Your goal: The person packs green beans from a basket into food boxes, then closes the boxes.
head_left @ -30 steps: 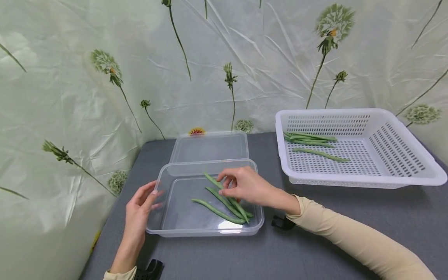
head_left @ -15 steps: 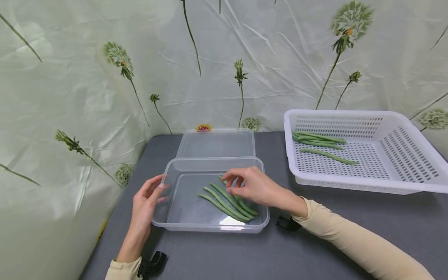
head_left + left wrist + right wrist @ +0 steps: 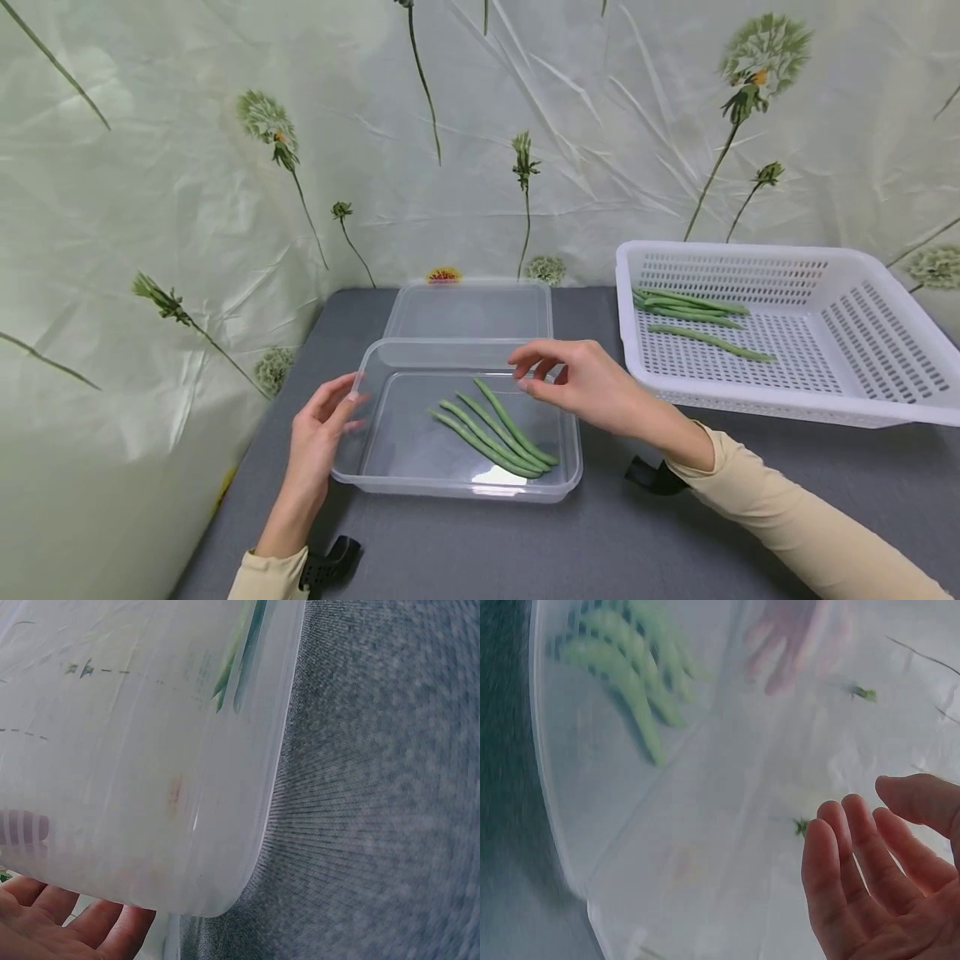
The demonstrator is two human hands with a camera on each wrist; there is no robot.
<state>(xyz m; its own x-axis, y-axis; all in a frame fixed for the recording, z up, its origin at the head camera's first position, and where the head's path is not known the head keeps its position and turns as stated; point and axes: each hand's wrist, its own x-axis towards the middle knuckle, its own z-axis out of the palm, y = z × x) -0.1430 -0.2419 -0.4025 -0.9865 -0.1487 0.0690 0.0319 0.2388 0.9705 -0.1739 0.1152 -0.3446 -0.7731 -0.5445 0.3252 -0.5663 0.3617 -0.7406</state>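
Several green beans [image 3: 495,429] lie side by side at a slant on the floor of a clear plastic container [image 3: 450,490]. My left hand [image 3: 318,429] rests against the container's left wall, fingers spread along it and thumb at the rim. Close up in the left wrist view, the fingers [image 3: 124,930] lie loosely at the wall's lower edge. Above the container's right rear part, my right hand [image 3: 581,383] has loosely bent fingers with nothing between them. The right wrist view shows its fingertips apart from the thumb, and the beans blurred through the plastic.
At the right stands a white perforated basket [image 3: 795,400] holding more green beans [image 3: 690,307]. Behind the container lies a clear lid [image 3: 472,310]. A grey cloth [image 3: 465,550] covers the table, with a flower-printed sheet [image 3: 450,125] hanging behind and at left.
My right hand has let go of the beans, which now lie more evenly side by side, and has lifted away toward the right. My left hand stays at the container's left wall.
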